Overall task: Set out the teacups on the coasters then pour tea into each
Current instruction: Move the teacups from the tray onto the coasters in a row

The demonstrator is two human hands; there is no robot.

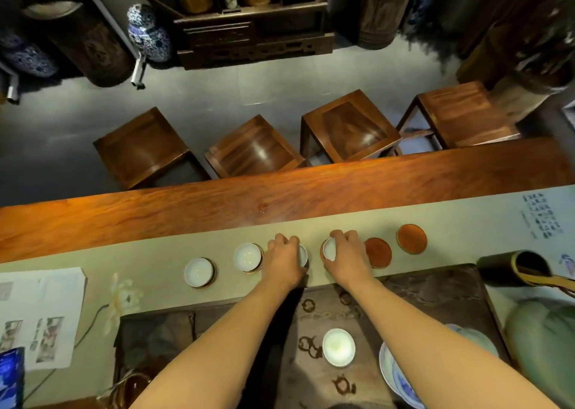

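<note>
A row of round coasters lies on a pale green runner (161, 253). Two white teacups (199, 272) (248, 256) sit on the two leftmost coasters. My left hand (284, 257) grips a third white cup (302, 255) over the coaster beside them. My right hand (343, 254) holds a fourth cup (329, 249) on its coaster. Two brown coasters (378, 252) (411, 239) to the right carry nothing. One more white cup (338, 347) stands on the dark tea tray (435, 296) near me.
A blue-and-white bowl (395, 374) and a pale green vessel (541, 343) sit at the right. A dark bamboo holder (510, 268) with tools lies far right. Papers (37, 312) lie at the left. Several wooden stools (255, 150) stand beyond the table (186, 209).
</note>
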